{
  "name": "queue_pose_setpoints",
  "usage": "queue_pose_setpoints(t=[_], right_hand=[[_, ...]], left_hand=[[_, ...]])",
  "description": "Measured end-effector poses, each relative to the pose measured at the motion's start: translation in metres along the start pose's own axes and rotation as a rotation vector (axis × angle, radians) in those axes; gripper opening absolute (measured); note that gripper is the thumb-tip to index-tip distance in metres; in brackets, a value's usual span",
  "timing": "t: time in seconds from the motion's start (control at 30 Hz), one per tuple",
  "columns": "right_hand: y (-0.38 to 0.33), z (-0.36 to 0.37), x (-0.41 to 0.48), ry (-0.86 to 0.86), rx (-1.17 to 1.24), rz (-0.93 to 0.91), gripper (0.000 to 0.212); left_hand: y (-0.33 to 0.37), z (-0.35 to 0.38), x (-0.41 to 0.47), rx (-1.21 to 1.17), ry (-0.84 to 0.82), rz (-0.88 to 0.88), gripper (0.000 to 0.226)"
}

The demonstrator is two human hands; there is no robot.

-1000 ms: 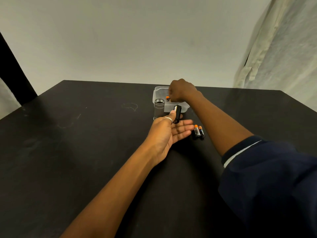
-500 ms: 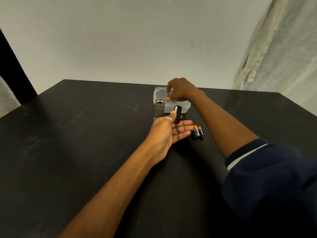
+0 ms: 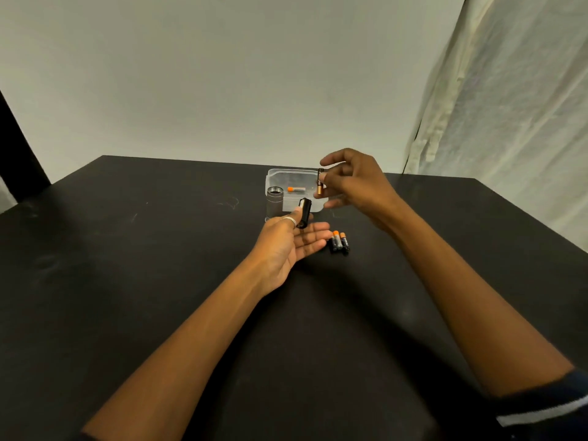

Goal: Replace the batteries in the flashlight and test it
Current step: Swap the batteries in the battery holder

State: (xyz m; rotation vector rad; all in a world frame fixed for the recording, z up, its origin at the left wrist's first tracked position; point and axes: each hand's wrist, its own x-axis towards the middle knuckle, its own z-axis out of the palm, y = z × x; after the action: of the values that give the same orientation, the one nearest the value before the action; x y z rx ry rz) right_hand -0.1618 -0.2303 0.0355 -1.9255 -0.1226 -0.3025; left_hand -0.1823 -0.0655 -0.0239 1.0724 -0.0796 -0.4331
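My left hand (image 3: 288,241) lies palm up on the black table and pinches a small black battery holder (image 3: 305,213) between thumb and fingers. My right hand (image 3: 353,183) hovers above the clear plastic box (image 3: 276,175) and holds a copper-and-black battery (image 3: 320,183) upright between thumb and fingertips. The grey flashlight body (image 3: 275,202) stands upright, open end up, just left of the box. One orange-tipped battery (image 3: 296,189) lies inside the box. Three batteries (image 3: 339,241) lie side by side on the table right of my left hand.
The black table (image 3: 127,265) spreads wide to the left and towards me. A pale curtain (image 3: 509,106) hangs at the right behind the table's far corner. A plain wall stands behind.
My right hand has risen out of the plastic box with one battery pinched in its fingers and shifted right. My left hand with the holder has stayed in place.
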Motion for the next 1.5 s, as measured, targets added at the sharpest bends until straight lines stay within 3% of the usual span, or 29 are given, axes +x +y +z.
queue_pose_setpoints(t=[0.13,0.33,0.5,1.0,1.37,1.5], right_hand=[[0.002,-0.008,-0.020,0.007,0.079,0.038,0.025],[0.006,-0.009,-0.025,-0.058,-0.025,0.023,0.027],[0.009,-0.007,-0.026,-0.011,-0.043,-0.005,0.020],[0.012,0.007,-0.031,-0.015,0.127,0.003,0.016],[0.009,0.008,-0.031,0.067,0.126,-0.053,0.029],[0.008,0.008,-0.031,0.149,0.052,-0.103,0.024]], left_hand=[[-0.001,0.000,-0.003,-0.022,-0.005,0.002,0.034],[0.001,-0.003,-0.002,-0.065,-0.015,-0.025,0.036],[0.001,-0.007,0.001,-0.085,-0.016,-0.035,0.036],[-0.002,-0.003,-0.004,0.047,-0.079,0.011,0.027],[-0.002,-0.006,-0.002,0.026,-0.095,0.006,0.032],[-0.002,-0.006,-0.001,-0.020,-0.096,0.016,0.035]])
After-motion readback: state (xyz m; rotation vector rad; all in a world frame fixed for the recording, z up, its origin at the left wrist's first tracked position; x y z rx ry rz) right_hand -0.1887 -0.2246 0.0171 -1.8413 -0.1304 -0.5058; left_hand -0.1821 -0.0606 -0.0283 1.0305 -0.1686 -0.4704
